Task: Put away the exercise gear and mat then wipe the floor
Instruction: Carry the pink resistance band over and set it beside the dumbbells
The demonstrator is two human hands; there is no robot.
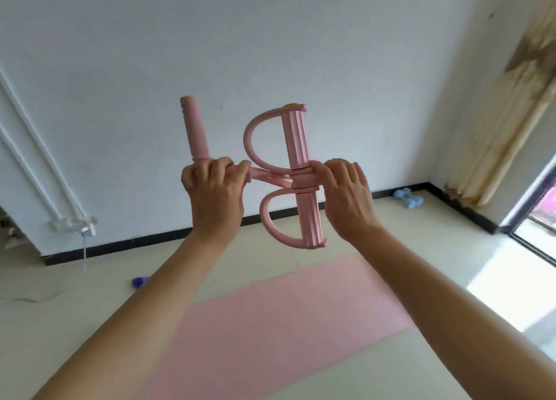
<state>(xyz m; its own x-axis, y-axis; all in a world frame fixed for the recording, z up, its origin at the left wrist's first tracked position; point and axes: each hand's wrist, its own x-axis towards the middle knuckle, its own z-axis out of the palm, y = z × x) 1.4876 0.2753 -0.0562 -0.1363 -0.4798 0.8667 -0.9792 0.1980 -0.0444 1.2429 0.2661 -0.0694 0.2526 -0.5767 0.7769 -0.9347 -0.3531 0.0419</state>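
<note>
A pink pedal resistance puller [296, 147] is held up in the air in front of the white wall. My left hand [213, 195] grips its straight foam handle bar, whose upper end sticks up above my fist. My right hand [346, 195] grips the middle of the foot-pedal bar with its two pink loops. Short pink tubes run between the two bars. Below, a pink exercise mat [279, 318] lies flat on the beige floor. Light blue dumbbells [409, 198] rest on the floor by the far right corner. A small purple object [140, 281] lies on the floor to the left.
White pipes [36, 147] run down the left wall to a fitting with a thin cable [85, 249] trailing onto the floor. A stained, peeling corner [511, 105] stands at the right, beside a glass door [538, 219] letting in sunlight.
</note>
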